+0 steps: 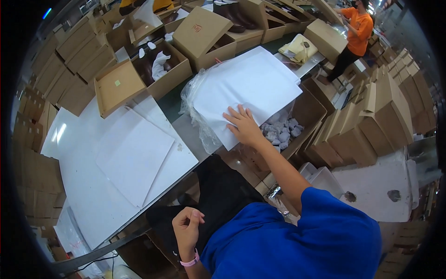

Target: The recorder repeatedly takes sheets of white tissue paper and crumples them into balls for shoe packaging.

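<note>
Open right hand point(242, 125) is seemingly parting the paper stack point(251, 79), pinching likely needed, closed left hand point(186, 226) hanging apart from it.

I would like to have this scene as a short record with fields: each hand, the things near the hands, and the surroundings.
Right hand: fingers spread on the white paper stack
Left hand: curled near the black trousers; nothing seen in it
Left of stack: clear plastic wrap
Right of stack: crumpled paper balls inside a carton
White table, left: large white sheets
Far side: cardboard boxes, brown boots
Co-worker: orange shirt, upper right
</note>
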Available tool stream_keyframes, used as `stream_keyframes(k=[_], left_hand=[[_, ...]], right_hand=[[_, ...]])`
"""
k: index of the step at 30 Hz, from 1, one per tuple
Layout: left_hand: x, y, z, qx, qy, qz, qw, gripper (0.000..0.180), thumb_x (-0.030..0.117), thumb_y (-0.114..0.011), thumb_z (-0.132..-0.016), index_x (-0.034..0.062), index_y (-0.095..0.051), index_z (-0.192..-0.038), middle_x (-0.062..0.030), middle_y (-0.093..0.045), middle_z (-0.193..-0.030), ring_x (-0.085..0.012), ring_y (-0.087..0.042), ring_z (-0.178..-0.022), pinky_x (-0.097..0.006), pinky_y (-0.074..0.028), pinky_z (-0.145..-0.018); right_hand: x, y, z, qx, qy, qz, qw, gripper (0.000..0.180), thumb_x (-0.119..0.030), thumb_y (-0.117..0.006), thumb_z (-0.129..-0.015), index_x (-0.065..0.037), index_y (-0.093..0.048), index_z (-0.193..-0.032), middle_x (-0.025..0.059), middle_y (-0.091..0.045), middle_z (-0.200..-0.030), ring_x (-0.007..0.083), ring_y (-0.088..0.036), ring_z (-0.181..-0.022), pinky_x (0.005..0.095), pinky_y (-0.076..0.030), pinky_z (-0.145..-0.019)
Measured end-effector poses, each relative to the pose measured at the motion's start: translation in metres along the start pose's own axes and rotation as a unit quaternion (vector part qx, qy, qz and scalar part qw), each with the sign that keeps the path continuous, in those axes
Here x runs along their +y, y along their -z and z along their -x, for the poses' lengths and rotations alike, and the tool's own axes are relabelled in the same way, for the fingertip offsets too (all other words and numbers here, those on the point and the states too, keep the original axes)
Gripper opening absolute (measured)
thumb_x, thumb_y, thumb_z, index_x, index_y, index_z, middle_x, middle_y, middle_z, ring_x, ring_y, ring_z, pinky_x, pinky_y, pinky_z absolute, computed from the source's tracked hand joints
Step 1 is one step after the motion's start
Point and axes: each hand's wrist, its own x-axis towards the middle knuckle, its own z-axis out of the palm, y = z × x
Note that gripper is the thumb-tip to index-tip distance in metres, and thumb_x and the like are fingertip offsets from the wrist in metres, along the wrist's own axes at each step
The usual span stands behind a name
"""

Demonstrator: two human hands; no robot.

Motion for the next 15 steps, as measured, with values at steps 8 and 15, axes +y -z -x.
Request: stream_keyframes(k=[8,15], left_hand=[[-0.023,-0.017,-0.025,-0.096,0.038,-0.007,0.995,0.032,0.033,-0.066,-0.117,0.0023,-0.073,-0.121,-0.0122,-0.076,-0.119,-0.0212,-0.071,-0.109,-0.039,-0.055,-0.101],[-0.047,-0.029,-0.065,0.001,0.149,0.324,0.934,0.087,0.062,-0.067,-0.111,0.009,-0.036,-0.173,-0.0172,-0.054,-0.166,-0.0358,-0.054,-0.152,-0.058,-0.042,-0.127]], right_hand=[[-0.021,0.041,0.008,-0.015,-0.062,-0.205,0.977,0.042,-0.016,-0.061,-0.113,-0.011,-0.068,-0.154,0.0178,-0.066,-0.16,0.0501,-0.054,-0.153,0.0561,-0.041,-0.13],[-0.126,0.044,0.061,-0.195,0.038,-0.32,0.927,0.047,-0.009,-0.065,-0.108,-0.008,-0.066,-0.154,0.0211,-0.07,-0.15,0.0468,-0.062,-0.143,0.0516,-0.046,-0.127]])
